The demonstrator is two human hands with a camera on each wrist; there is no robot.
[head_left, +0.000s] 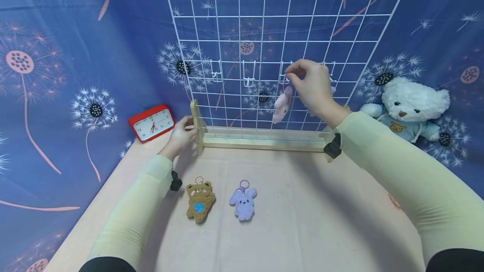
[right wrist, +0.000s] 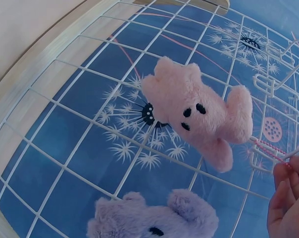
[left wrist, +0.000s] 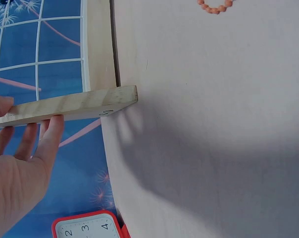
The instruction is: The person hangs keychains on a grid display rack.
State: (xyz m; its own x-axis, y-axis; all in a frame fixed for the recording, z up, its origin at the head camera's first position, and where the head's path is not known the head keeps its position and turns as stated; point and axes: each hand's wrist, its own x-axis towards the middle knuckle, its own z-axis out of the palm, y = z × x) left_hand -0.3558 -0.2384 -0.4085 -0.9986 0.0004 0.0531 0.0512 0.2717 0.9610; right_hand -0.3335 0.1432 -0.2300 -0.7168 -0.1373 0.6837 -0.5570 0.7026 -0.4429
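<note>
My right hand (head_left: 311,85) pinches the pink bead chain (right wrist: 269,148) of a pink plush keychain (head_left: 282,106) at a white hook on the wire grid (head_left: 227,41). Below the fingers the pink plush (right wrist: 189,106) dangles in front of the wires. Beside it hangs a lilac plush (right wrist: 154,218), mostly hidden behind the right hand in the head view. Over at the grid's left end, my left hand (head_left: 183,135) grips the wooden side post (left wrist: 75,104), thumb on one face and fingers on the other.
On the table (head_left: 280,230) lie a brown bear keychain (head_left: 200,202) and a lilac dog-like keychain (head_left: 244,205). Two bare hooks (head_left: 248,81) are on the grid's left. A red clock (head_left: 152,123) stands left, a white teddy bear (head_left: 410,104) right. Blue patterned cloth hangs behind.
</note>
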